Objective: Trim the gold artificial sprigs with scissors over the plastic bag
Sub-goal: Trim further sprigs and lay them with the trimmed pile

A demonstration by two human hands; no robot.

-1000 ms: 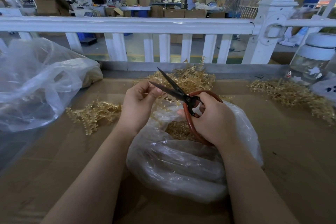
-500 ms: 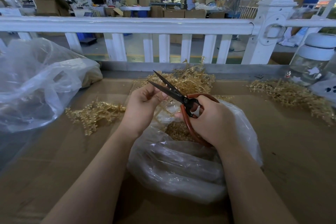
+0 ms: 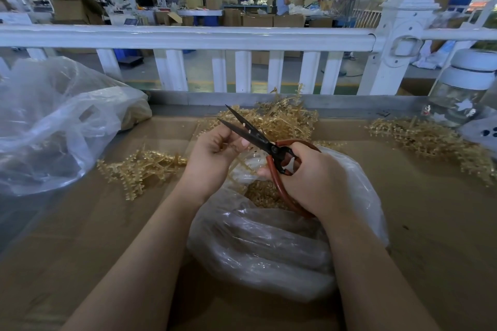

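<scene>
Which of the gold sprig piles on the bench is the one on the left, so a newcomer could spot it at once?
Start from the white railing along the far edge of the cardboard-covered bench. Come down to the big crumpled clear bag at the left; the left sprig pile lies just to its right, beside the left hand. Unlike the other piles, it sits nearest the person, flat and low.

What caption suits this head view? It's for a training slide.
Right hand holds open red-handled scissors by a gold sprig pinched in the left hand, above a plastic bag.
</scene>
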